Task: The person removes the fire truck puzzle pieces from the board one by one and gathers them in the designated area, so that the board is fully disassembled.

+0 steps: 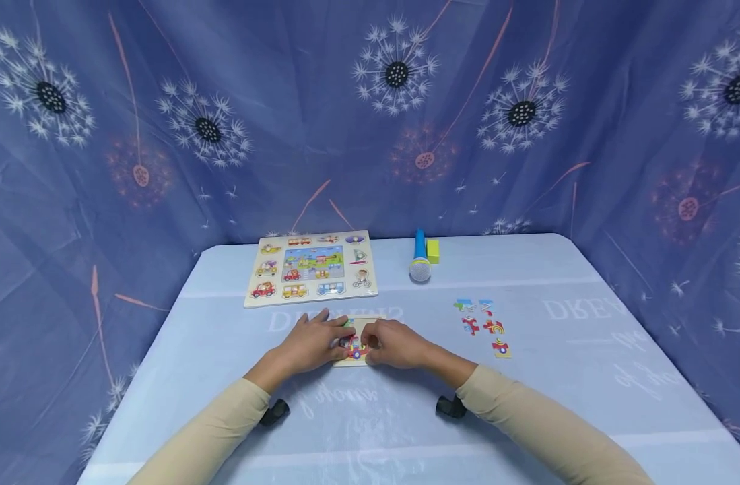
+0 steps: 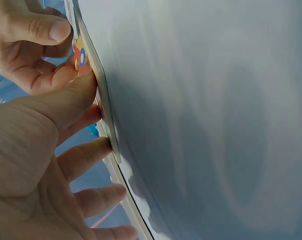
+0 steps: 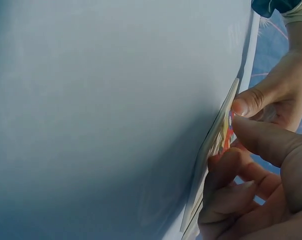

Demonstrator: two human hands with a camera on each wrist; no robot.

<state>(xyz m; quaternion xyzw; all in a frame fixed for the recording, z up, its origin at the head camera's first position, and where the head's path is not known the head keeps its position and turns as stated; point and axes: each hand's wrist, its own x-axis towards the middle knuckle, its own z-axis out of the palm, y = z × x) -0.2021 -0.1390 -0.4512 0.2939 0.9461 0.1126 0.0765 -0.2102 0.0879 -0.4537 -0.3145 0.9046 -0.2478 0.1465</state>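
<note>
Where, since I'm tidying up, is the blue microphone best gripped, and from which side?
Probably grip the microphone by its slim blue handle, coming from the left: the handle is narrower than the round head, and the yellow block sits close on the right.

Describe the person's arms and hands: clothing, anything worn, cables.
The left sleeve and right sleeve are long, plain beige. The left hand and right hand are ungloved. A black object shows by the left cuff and another by the right. No rings or cables visible.
</note>
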